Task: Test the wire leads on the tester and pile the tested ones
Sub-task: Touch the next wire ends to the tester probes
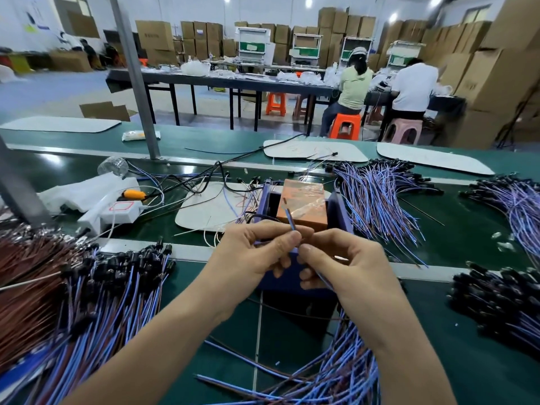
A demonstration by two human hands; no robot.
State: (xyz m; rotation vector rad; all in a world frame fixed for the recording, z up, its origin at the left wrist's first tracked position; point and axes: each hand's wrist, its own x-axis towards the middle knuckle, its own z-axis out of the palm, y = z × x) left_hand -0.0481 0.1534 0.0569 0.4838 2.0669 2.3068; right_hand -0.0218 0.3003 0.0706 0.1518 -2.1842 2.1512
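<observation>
Nearest you, below and just right of your grip, lies a loose heap of blue and brown leads [342, 375]. To the left of the grip is a much larger bank of leads with black plugs [117, 293].

Your left hand [257, 255] and right hand [347, 267] meet over the near edge of the tester [340, 211], and each pinches the same wire lead [290, 219] between thumb and fingertips. Both grips are closed on it, the left a little farther up the lead than the right.

The lead's long axis runs from near to far. It passes under your right fingers, trailing back toward you and to the right, then rises out of the pinch with its 2 free ends pointing away from you at the copper plate [309, 214] just beyond the grip. Whether the tips touch the copper cannot be told.

Farther off, right of the tester, another spread of leads [377, 194] fans across the green table, with 2 more heaps at the far right [520, 200] and the near right [496, 302].

I judge you are mid-task. This 1 lead is at the probing step and not yet piled. Nothing shows which heaps are tested, but with hundreds of leads about, plenty likely remains.
</observation>
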